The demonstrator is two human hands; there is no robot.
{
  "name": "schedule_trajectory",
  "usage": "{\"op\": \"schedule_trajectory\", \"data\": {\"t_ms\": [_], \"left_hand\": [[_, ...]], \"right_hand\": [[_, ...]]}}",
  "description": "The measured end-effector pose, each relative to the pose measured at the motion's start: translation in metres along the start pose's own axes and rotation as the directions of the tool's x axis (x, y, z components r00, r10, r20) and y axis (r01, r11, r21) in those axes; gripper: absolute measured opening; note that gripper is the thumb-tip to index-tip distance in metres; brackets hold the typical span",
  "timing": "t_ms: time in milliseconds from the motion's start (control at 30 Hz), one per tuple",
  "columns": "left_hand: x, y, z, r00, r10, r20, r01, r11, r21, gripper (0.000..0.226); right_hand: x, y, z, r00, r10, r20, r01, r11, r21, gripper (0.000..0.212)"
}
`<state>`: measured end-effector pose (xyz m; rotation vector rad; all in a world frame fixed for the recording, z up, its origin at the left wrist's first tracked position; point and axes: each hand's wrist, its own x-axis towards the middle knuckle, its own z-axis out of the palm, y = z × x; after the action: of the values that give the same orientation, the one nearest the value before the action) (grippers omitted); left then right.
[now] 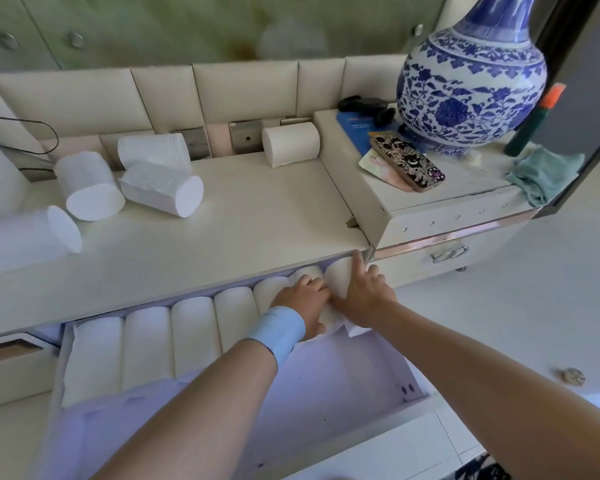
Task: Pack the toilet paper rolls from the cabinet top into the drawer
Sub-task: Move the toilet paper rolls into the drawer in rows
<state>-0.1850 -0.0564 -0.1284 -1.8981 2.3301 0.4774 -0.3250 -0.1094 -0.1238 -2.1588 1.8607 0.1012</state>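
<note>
Head view, reading from far left of my hands: one toilet paper roll (pixel 28 237) lies on its side on the tabletop (pixel 250 216), long axis running left to right, flat end facing right. Next come three more rolls: one (pixel 89 185) tipped toward me with its round end facing down-front, one (pixel 155 150) behind it lying crosswise against the padded back panel (pixel 246 84), and one (pixel 163 188) lying with its axis angled toward the lower right, flat end showing. Further right, up beyond my hands, a single roll (pixel 291 144) lies on its side by the back panel, its end facing left.

Below the tabletop edge the open drawer (pixel 326 386) holds a row of rolls (pixel 146 344) packed side by side, each long axis running front to back, the row running up to my hands. My left hand (pixel 303 299), with a pale blue wristband (pixel 279 332), presses palm down on the roll (pixel 305 271) near the row's right end, fingers spread flat, not wrapped round it. My right hand (pixel 364 292), just beside and touching the left, lies open against the last roll (pixel 340 275) at the drawer's right wall, index finger stretched up to the tabletop edge.

Right of my hands, on a raised cabinet (pixel 440 216), stand a blue-and-white vase (pixel 471 81), a phone (pixel 407 162) and a teal cloth (pixel 544 173).
</note>
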Motion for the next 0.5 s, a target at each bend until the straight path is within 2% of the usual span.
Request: {"op": "schedule_trajectory", "data": {"t_ms": [167,367,500], "left_hand": [[-0.0017,-0.0025,-0.0061,0.999,0.004,0.039,-0.003,0.999,-0.041,0.06],[-0.0044,0.0019,-0.0094,0.997,0.018,0.078,-0.014,0.999,-0.046,0.061],[-0.0079,0.004,-0.01,0.996,0.031,0.082,-0.028,0.999,-0.039,0.064]], "right_hand": [[-0.0008,0.0019,0.0014,1.0,-0.02,0.006,0.02,1.0,0.0,0.095],[-0.0047,0.0027,0.0019,0.997,0.011,0.077,-0.001,0.991,-0.134,0.106],[-0.0068,0.0029,0.0053,0.998,0.007,0.062,0.009,0.97,-0.244,0.105]]}}
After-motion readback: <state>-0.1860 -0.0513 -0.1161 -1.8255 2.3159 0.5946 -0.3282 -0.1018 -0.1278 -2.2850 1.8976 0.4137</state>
